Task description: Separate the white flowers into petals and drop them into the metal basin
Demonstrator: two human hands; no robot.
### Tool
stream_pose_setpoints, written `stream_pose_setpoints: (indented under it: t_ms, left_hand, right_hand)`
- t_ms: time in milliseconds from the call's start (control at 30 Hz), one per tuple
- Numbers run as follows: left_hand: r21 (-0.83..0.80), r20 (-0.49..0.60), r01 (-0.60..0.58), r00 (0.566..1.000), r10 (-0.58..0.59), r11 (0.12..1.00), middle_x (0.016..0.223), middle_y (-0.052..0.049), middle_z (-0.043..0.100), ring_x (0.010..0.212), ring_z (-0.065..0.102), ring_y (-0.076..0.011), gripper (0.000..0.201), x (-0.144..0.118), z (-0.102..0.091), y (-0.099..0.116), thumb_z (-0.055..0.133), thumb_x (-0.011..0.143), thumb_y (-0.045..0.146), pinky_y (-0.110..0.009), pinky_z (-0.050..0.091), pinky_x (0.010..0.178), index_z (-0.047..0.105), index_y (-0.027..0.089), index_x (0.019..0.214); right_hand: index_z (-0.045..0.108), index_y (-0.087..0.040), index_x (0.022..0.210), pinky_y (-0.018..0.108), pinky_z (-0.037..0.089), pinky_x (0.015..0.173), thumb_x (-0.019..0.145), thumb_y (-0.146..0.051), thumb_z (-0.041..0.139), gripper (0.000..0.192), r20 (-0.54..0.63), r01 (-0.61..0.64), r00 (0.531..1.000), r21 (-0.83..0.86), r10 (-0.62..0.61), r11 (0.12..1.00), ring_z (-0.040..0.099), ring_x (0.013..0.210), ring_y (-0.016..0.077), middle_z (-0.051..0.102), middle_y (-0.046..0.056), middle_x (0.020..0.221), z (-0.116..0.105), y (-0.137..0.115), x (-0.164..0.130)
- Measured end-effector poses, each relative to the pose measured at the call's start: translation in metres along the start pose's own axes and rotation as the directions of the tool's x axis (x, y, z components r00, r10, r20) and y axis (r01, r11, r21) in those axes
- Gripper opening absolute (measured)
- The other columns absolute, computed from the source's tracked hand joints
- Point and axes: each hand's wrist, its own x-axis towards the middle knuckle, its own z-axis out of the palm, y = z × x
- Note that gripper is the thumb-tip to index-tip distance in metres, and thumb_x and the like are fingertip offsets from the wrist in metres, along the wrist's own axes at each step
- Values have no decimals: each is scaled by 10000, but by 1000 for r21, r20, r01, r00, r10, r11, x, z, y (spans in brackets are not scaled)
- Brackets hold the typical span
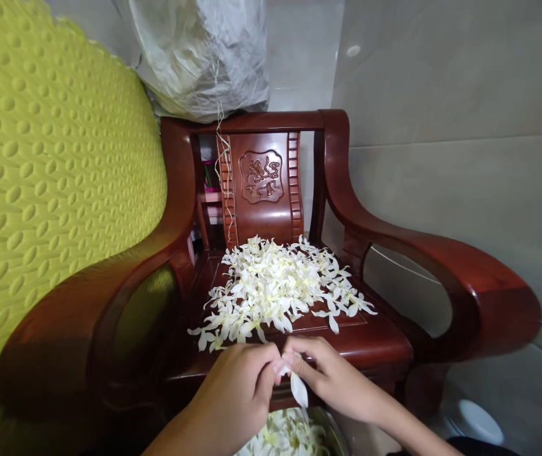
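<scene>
A yellow cushion is lying to the left of the wooden chair, and a grey sack is resting on top of the chair's back. In front of the chair's seat, the left hand and the right hand are meeting, each grip pinching the same white flower, which is hanging down between the fingertips. A heap of white flowers is lying on the chair's seat just behind the hands, while more flowers are filling a bowl below the chair's front edge.
</scene>
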Motion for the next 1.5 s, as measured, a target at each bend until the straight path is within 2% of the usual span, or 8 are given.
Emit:
stream_pose_setpoints:
  t_ms: [267,500,633,700,833,1233,1400,1500]
  left_hand:
    - [24,3,-8,1000,8,1000,654,18,588,642,533,-145,288,2,1,1,327,923,209,-256,323,598,495,198,690]
    - [185,-88,64,995,-48,981,687,-27,599,635,547,-183,316,6,-2,1,259,931,199,-302,340,602,498,188,725]
    - [-155,-132,72,987,-93,985,994,-55,628,945,571,-216,233,7,4,-1,374,932,344,-341,400,832,536,216,1040]
    - [-424,-59,135,983,-176,895,1059,-54,625,984,581,-213,373,8,10,-4,488,879,425,-331,424,855,460,240,1201]
    - [-680,30,154,983,-183,717,823,-41,658,803,633,-196,234,14,16,-7,574,823,370,-292,472,734,572,165,935]
    - [-430,-182,72,969,-164,900,768,-9,590,767,590,-182,114,14,21,-6,529,794,185,-309,450,744,512,194,906]
    - [-488,-10,68,996,-84,870,771,8,581,749,587,-167,158,10,17,-7,498,820,177,-273,446,700,473,218,970]
    - [-362,-61,28,997,-54,932,793,-2,586,790,571,-181,195,6,15,-6,494,824,168,-285,425,729,473,227,1009]
  right_hand:
    - [582,-157,762,241,372,678,922,-470,433,382,-24,-11,1000,33,12,999,478,703,133,509,-21,698,-2,-6,-4]
    - [673,-146,904,257,404,658,889,-435,518,328,-29,-46,998,305,57,951,501,628,127,530,-20,626,-6,1,0]
    - [690,-179,1026,281,426,737,877,-382,558,284,-87,-21,995,356,55,934,552,708,141,599,-2,684,-7,6,3]
    - [650,-198,1111,276,448,726,829,-345,635,318,-119,-13,990,454,75,891,581,690,132,630,-11,700,-5,7,3]
    - [650,-174,1083,267,481,742,712,-277,762,401,-162,-30,975,573,149,819,653,706,138,715,6,723,-3,6,3]
    - [638,-151,868,244,433,661,725,-293,744,228,-237,-24,960,462,149,887,576,676,127,650,-3,689,-2,9,1]
    - [551,-153,729,240,366,619,752,-251,710,188,-209,-18,974,337,93,941,480,651,117,539,-24,677,-8,0,-5]
    - [466,-175,723,236,346,614,752,-223,699,240,-112,-50,989,382,100,923,450,636,110,502,-44,657,-9,1,-8]
